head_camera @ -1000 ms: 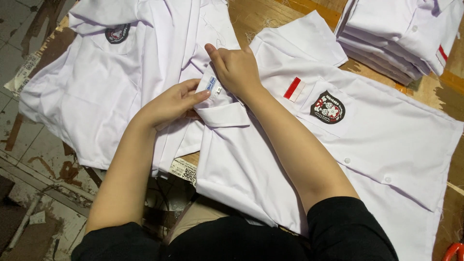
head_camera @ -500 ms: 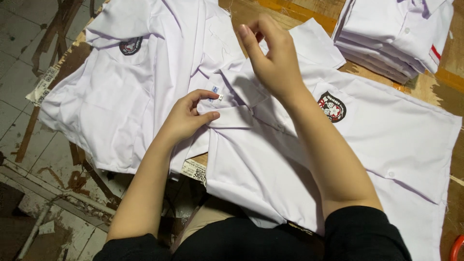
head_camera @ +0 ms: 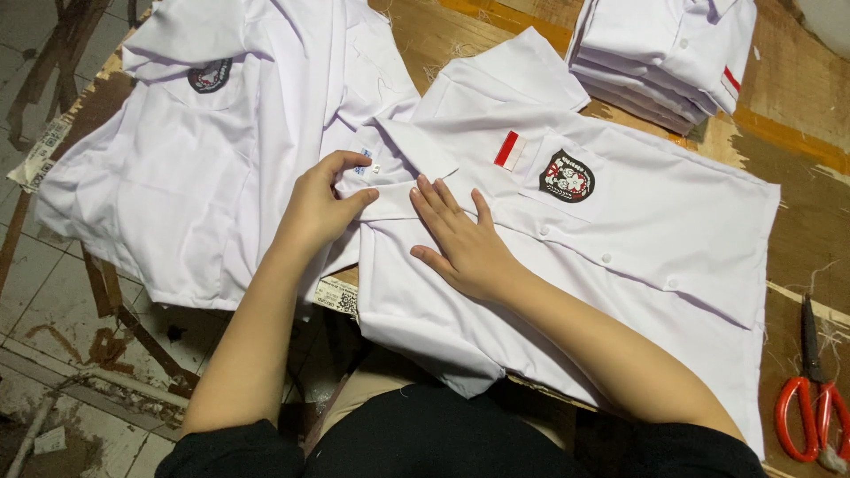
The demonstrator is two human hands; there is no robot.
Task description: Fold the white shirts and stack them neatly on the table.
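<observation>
A white short-sleeved shirt lies buttoned, front up, on the wooden table, with a red-and-white patch and a dark round badge on its chest. My left hand pinches the shirt's collar near the small neck label. My right hand lies flat, fingers spread, on the shirt just below the collar.
Another white shirt with a badge lies spread at the left, hanging over the table edge. A stack of folded white shirts sits at the back right. Red-handled scissors lie at the right edge. Worn tiled floor shows at the left.
My right hand has come down from above the collar and now presses flat on the shirt front. My left hand has stayed at the collar.
</observation>
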